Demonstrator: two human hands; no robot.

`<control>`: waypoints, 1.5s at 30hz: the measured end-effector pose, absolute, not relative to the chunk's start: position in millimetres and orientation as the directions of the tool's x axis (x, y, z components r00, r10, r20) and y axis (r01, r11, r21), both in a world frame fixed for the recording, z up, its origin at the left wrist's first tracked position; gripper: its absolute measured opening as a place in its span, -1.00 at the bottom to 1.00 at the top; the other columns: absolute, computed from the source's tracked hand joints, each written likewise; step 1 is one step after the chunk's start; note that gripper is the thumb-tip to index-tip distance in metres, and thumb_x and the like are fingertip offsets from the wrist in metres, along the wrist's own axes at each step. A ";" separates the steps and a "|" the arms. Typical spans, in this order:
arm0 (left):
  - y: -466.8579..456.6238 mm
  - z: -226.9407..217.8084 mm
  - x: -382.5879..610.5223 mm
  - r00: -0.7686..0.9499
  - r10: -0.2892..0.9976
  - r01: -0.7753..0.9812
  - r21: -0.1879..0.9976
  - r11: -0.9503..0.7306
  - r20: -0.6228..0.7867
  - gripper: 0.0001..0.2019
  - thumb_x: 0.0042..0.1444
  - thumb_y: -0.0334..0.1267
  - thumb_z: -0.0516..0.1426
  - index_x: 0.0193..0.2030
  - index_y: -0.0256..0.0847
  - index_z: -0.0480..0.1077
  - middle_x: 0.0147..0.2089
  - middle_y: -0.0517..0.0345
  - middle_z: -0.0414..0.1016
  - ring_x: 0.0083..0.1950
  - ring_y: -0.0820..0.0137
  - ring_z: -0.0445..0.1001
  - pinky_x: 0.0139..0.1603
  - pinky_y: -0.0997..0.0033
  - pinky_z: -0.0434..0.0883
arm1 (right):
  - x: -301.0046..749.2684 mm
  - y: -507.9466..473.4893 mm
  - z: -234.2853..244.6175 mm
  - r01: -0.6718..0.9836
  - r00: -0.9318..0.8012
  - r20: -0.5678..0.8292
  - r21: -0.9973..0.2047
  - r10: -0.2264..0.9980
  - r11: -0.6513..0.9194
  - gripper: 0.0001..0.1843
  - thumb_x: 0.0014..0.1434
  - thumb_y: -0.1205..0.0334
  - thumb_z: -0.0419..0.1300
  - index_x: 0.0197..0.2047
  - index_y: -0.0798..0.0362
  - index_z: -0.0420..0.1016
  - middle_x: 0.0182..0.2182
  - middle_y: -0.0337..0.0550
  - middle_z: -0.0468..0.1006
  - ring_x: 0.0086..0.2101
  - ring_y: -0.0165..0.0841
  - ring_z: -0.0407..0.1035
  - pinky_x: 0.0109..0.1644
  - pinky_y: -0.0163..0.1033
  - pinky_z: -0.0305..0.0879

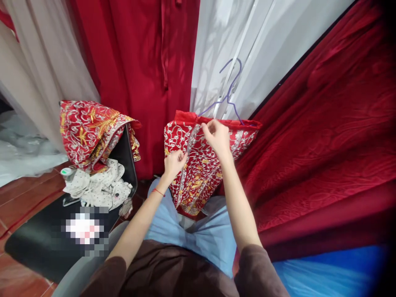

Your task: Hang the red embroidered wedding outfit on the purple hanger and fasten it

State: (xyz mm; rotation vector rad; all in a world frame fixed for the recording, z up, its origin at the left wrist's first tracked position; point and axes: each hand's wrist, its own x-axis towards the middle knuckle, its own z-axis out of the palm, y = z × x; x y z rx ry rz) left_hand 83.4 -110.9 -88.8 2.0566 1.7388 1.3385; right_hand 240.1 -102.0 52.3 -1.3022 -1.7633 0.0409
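A red garment with silver and gold embroidery (198, 181), skirt-like with a plain red top band, hangs from a purple hanger (228, 95) in front of my knees. My left hand (175, 166) is closed at the garment's left part, pinching the embroidered cloth beside a silver trim strip. Just below the top band, my right hand (219, 138) is closed in a pinch, thumb against fingers, over the front of the garment. Whatever lies between those right fingertips is too small or hidden to make out.
On my left stands a black chair (34, 243) with another red embroidered garment (89, 132) over its back and a white dotted cloth (102, 183) on it. Red curtains (133, 82) hang behind, and dark red fabric (318, 136) on my right. Blue sheeting (334, 272) lies lower right.
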 end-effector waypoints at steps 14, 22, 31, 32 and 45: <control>-32.4 33.2 107.9 -0.250 0.667 0.696 0.609 -0.380 0.702 -0.61 0.29 0.07 0.06 -0.43 -0.13 0.40 -0.24 0.06 0.59 0.02 0.17 0.44 0.21 0.11 0.20 | 216.3 -98.0 42.7 0.937 -0.112 0.703 -0.161 0.702 0.311 -0.67 0.35 0.16 0.01 0.11 0.03 0.41 0.02 0.13 0.40 0.05 -0.03 0.23 0.15 0.20 0.08; -64.1 11.8 94.0 -0.112 0.537 0.662 0.466 -0.587 0.836 -0.89 0.25 -0.17 0.16 -0.20 -0.09 0.49 -0.01 0.12 0.59 0.20 0.24 0.42 0.31 0.11 0.20 | 199.7 -112.7 0.2 0.836 0.061 0.747 -0.401 0.662 0.376 -0.76 0.29 0.21 0.00 -0.11 0.02 0.46 -0.01 0.13 0.44 0.08 -0.01 0.20 0.20 0.18 0.00; -114.1 -20.1 69.0 0.057 0.597 0.599 0.451 -0.662 0.800 -0.87 0.23 -0.21 0.06 -0.27 -0.11 0.42 -0.38 0.20 0.57 -0.18 0.33 0.56 0.37 0.13 0.18 | 283.7 -115.1 11.3 0.772 -0.168 0.796 -0.261 0.582 0.580 -0.77 0.14 0.25 0.04 -0.13 -0.02 0.41 -0.07 -0.02 0.50 0.01 -0.15 0.33 0.18 0.02 0.15; -116.0 -19.0 63.7 0.122 0.626 0.599 0.446 -0.665 0.770 -0.83 0.24 -0.19 0.04 -0.30 -0.10 0.43 -0.48 0.23 0.53 -0.26 0.34 0.54 0.31 0.15 0.25 | 304.6 -109.0 19.3 0.810 -0.036 0.814 -0.316 0.580 0.494 -0.75 0.19 0.24 -0.01 -0.10 0.01 0.39 -0.10 0.01 0.49 -0.02 -0.16 0.36 0.15 0.00 0.19; -149.0 0.8 66.3 0.583 0.657 0.502 0.424 -0.753 0.477 -0.76 0.23 -0.11 0.09 -0.28 -0.04 0.58 -0.18 0.19 0.66 -0.18 0.36 0.60 -0.08 0.41 0.43 | 402.7 -56.0 72.5 0.899 0.415 0.495 -0.350 0.764 -0.262 -0.61 0.18 0.27 0.09 0.03 0.24 0.51 -0.07 0.35 0.54 -0.06 0.04 0.45 0.03 0.05 0.30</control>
